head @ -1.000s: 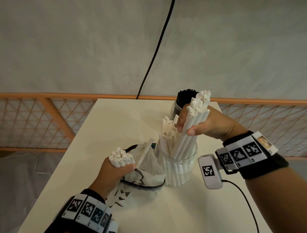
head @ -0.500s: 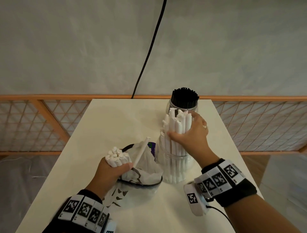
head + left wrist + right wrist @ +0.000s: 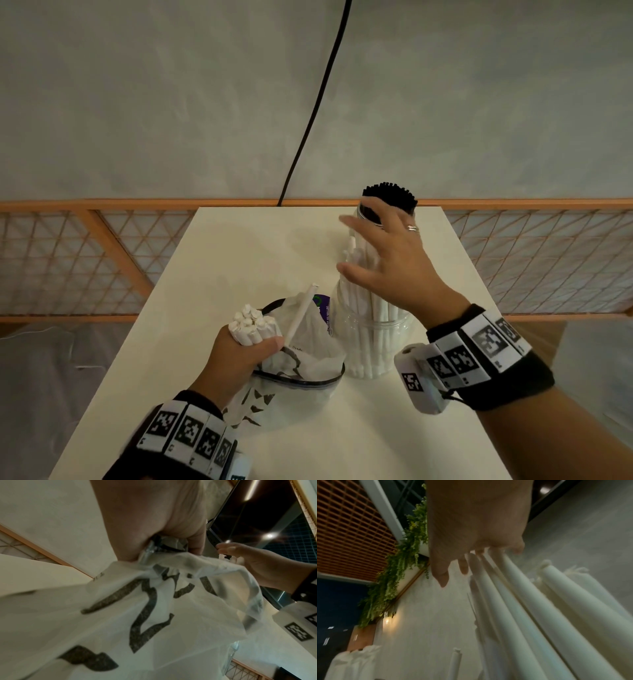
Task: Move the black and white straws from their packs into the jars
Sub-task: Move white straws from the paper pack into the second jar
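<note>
Left hand [image 3: 239, 356] gripped bundle of white straws [image 3: 253, 325] upright, at mouth of straw pack [image 3: 308, 346] on bench [image 3: 239, 260]. One loose straw [image 3: 301, 315] leaned out of pack. Right hand [image 3: 394, 260] spread, fingers straight, over white straws standing in clear jar [image 3: 373, 346] just right of pack. Black straws [image 3: 390, 195] stood in second jar behind, partly hidden by right hand.
</note>
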{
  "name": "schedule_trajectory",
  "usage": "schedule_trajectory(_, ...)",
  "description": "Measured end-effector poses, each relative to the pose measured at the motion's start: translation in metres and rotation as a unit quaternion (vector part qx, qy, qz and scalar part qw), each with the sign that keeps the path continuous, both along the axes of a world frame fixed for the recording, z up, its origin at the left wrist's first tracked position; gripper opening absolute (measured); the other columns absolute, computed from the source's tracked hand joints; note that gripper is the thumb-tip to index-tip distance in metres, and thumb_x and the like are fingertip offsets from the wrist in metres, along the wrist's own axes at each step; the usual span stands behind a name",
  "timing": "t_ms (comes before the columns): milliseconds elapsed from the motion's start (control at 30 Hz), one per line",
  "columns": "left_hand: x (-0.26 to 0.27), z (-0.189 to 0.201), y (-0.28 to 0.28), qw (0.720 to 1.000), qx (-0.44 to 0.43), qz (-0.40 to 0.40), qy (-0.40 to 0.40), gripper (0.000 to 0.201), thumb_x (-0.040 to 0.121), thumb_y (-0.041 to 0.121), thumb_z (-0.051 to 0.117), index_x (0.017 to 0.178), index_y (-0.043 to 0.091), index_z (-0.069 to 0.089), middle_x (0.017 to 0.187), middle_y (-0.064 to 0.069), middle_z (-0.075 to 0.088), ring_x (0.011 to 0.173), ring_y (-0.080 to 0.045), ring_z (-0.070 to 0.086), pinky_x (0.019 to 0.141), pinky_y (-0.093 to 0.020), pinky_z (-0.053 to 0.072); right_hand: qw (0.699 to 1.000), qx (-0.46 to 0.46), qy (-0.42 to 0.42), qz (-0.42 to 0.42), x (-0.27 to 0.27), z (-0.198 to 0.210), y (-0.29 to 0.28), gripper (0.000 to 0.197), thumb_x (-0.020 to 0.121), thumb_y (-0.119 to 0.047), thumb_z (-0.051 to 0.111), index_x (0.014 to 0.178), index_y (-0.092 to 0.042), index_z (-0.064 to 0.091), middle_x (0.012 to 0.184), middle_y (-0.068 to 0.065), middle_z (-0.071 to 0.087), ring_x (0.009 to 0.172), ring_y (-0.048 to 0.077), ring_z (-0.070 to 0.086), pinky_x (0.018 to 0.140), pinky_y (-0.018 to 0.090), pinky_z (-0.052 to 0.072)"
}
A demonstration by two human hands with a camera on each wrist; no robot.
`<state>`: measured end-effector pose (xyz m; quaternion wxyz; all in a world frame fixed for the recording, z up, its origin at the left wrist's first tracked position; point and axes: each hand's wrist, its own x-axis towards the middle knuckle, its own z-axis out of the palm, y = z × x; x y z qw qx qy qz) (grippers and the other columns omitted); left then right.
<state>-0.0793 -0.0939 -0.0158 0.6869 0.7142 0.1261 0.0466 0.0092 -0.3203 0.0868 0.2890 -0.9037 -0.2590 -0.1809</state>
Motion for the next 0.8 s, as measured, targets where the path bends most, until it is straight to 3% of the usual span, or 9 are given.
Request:
schedule_trajectory(67, -0.001, 0.0, 0.001, 1.0, 0.003, -0.003, -0.002, 0.015, 0.056, 0.013, 0.072, 0.062, 0.006, 0.059, 0.054, -0.004, 0.064, 0.055, -0.017, 0.062, 0.054, -0.027, 0.052, 0.996, -0.082, 0.028, -0.003, 0.006, -0.002, 0.003, 0.042, 0.077, -0.04, 0.066, 0.114, -0.019, 0.064, 0.132, 0.004, 0.047, 0.112, 0.027, 0.051, 0.084, 0.031, 0.043)
schedule_trajectory(133, -0.001, -0.001, 0.001, 1.0, 0.001, -0.005, -0.007, 0.015, 0.056, 0.012, 0.072, 0.061, 0.005, 0.059, 0.053, -0.004, 0.064, 0.055, -0.016, 0.062, 0.054, -0.024, 0.052, 0.998, -0.064, -0.015, -0.013, 0.009, -0.009, 0.0, 0.016, 0.078, -0.021, 0.069, 0.089, -0.01, 0.071, 0.103, 0.011, 0.057, 0.081, 0.028, 0.06, 0.056, 0.017, 0.034)
schedule_trajectory(200, -0.001, 0.0, 0.001, 1.0, -0.007, -0.007, -0.003, 0.016, 0.056, 0.012, 0.072, 0.064, 0.006, 0.06, 0.056, -0.004, 0.064, 0.057, -0.017, 0.063, 0.056, -0.027, 0.052, 0.997, 0.0, -0.066, -0.038, 0.009, -0.014, -0.007, 0.005, 0.074, -0.009, 0.07, 0.071, -0.005, 0.068, 0.082, 0.011, 0.056, 0.06, 0.022, 0.053, 0.05, 0.011, 0.024)
schedule_trajectory(433, 0.002, -0.002, 0.004, 1.0, -0.007, -0.007, 0.008, 0.023, 0.051, 0.018, 0.076, 0.062, 0.005, 0.06, 0.055, -0.008, 0.063, 0.057, -0.023, 0.06, 0.063, -0.034, 0.051, 0.97, 0.149, -0.18, -0.066, -0.008, -0.017, -0.019, 0.015, 0.075, -0.014, 0.061, 0.067, -0.003, 0.066, 0.078, 0.013, 0.057, 0.068, 0.011, 0.045, 0.059, 0.011, 0.035)
schedule_trajectory(567, 0.002, -0.002, 0.003, 1.0, -0.002, -0.001, 0.014, 0.018, 0.054, 0.014, 0.073, 0.062, 0.006, 0.059, 0.057, -0.01, 0.061, 0.057, -0.023, 0.059, 0.06, -0.032, 0.051, 0.978, 0.08, -0.181, -0.062, -0.002, -0.034, -0.021, 0.017, 0.075, -0.02, 0.06, 0.067, -0.006, 0.067, 0.078, 0.012, 0.061, 0.067, 0.024, 0.054, 0.058, 0.024, 0.043)
schedule_trajectory(667, 0.002, -0.001, 0.003, 1.0, 0.001, -0.001, 0.021, 0.018, 0.054, 0.014, 0.072, 0.064, 0.006, 0.059, 0.06, -0.012, 0.061, 0.057, -0.023, 0.059, 0.059, -0.031, 0.05, 0.986, 0.021, -0.155, -0.063, 0.003, -0.048, -0.022, 0.019, 0.074, -0.027, 0.058, 0.076, -0.011, 0.069, 0.088, 0.011, 0.064, 0.075, 0.028, 0.056, 0.073, 0.03, 0.044)
schedule_trajectory(800, 0.003, -0.002, 0.004, 1.0, 0.0, 0.0, 0.023, 0.015, 0.054, 0.014, 0.072, 0.063, 0.008, 0.062, 0.059, -0.009, 0.064, 0.059, -0.024, 0.061, 0.063, -0.034, 0.051, 0.987, 0.03, -0.131, -0.089, 0.006, -0.046, -0.023, 0.026, 0.071, -0.036, 0.059, 0.084, -0.016, 0.07, 0.11, 0.012, 0.062, 0.101, 0.029, 0.054, 0.09, 0.043, 0.039)
